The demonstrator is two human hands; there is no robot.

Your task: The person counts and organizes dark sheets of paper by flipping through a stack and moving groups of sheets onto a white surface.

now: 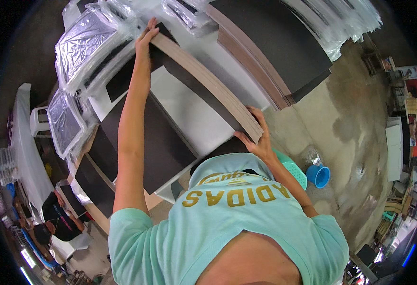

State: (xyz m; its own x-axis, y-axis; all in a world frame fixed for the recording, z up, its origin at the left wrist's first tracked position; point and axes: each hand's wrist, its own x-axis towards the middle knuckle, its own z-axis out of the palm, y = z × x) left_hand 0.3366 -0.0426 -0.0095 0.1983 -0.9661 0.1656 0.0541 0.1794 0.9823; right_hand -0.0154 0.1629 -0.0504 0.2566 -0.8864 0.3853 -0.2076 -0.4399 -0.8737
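A bundle of thin boards (209, 81) stands on edge, its brown-grey edges facing up and a dark face showing on the near left side. At the far end of this bundle, my left hand (146, 36) is closed round the corner, arm stretched out. My right hand (261, 140) grips the near end, thumb on one side and fingers on the other. Beneath lies a white sheet-covered table (184, 97). Black boards (156, 147) lie flat to the left of the bundle, partly behind my left forearm.
A tall stack of black-topped boards (275, 42) sits at the far right of the table. Plastic-wrapped packs (82, 45) are piled at the left. A blue bucket (318, 176) and a green plastic stool (291, 170) stand on the right. Another person (58, 216) is at lower left.
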